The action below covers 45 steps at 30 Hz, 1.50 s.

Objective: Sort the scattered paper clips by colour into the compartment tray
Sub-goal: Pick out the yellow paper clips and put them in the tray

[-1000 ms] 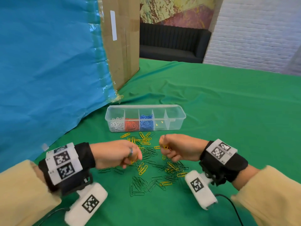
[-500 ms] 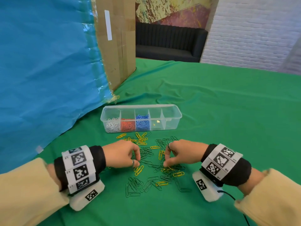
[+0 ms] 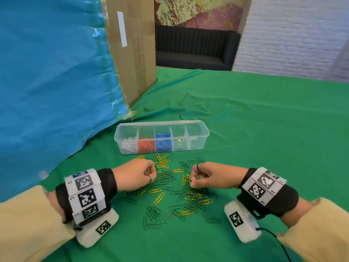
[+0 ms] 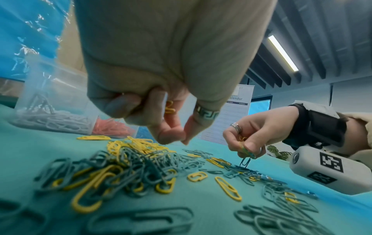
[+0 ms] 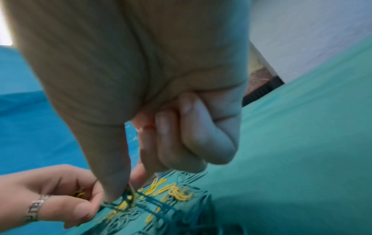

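Note:
Yellow and green paper clips (image 3: 177,193) lie scattered on the green cloth in front of the clear compartment tray (image 3: 196,142). The tray holds white, red and blue clips in its three left compartments, and a little yellow shows in the fourth. My left hand (image 3: 153,176) hovers over the pile's left side with yellow clips (image 4: 169,107) held in its curled fingers, thumb and forefinger tips together. My right hand (image 3: 192,183) pinches a yellow clip (image 5: 131,190) at the pile's right side. A green clip (image 4: 244,162) dangles from that pinch.
A large cardboard box (image 3: 132,53) draped with blue plastic sheet (image 3: 52,82) stands at the left, just behind the tray. Green cloth (image 3: 264,129) stretches to the right and back. A dark sofa (image 3: 194,48) and a white brick wall are beyond the table.
Both hands have come down from just above the clips onto the pile and moved slightly apart. The right hand has pinched a clip out of the pile. The tray has not moved.

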Motion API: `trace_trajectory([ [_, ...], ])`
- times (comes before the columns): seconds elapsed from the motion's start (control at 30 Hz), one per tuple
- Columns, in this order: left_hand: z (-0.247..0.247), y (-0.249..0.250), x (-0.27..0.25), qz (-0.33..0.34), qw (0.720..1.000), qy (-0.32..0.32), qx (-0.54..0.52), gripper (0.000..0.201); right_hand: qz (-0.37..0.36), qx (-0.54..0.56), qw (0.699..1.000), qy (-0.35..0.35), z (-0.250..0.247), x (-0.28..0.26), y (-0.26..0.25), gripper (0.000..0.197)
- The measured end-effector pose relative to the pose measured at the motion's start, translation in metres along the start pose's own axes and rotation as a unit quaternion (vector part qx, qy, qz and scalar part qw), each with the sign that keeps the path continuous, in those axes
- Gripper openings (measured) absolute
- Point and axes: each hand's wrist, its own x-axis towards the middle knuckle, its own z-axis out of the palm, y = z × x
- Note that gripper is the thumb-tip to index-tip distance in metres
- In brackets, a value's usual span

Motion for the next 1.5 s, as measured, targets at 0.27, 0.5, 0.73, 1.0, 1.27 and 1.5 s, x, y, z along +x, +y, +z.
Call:
trace_trajectory([
  [0.27,0.004,0.007,-0.009,0.052,0.994,0.004,0.098,0.014,0.005,0.219,0.976,0.015,0.001,-0.004,0.004,0.023],
  [0.5,0.012,0.010,-0.005,0.023,0.990,-0.008,0.138,0.032,0.050,0.392,0.919,0.016,0.004,-0.001,0.003,0.028],
  [0.73,0.015,0.010,-0.007,0.012,0.992,-0.016,0.129,0.030,0.059,0.404,0.912,0.030,0.010,-0.001,0.006,0.025],
  [1.0,0.018,0.022,-0.012,0.000,0.990,-0.007,0.142,0.047,0.039,0.324,0.945,0.034,0.015,-0.005,0.003,0.027],
  [1.27,0.021,0.030,-0.010,0.000,0.993,-0.032,0.117,0.024,0.022,0.311,0.949,0.041,0.017,-0.003,0.000,0.027],
  [1.5,0.023,0.028,-0.011,0.052,0.988,-0.057,0.131,0.007,0.023,0.308,0.950,0.040,0.021,-0.006,0.002,0.027],
])
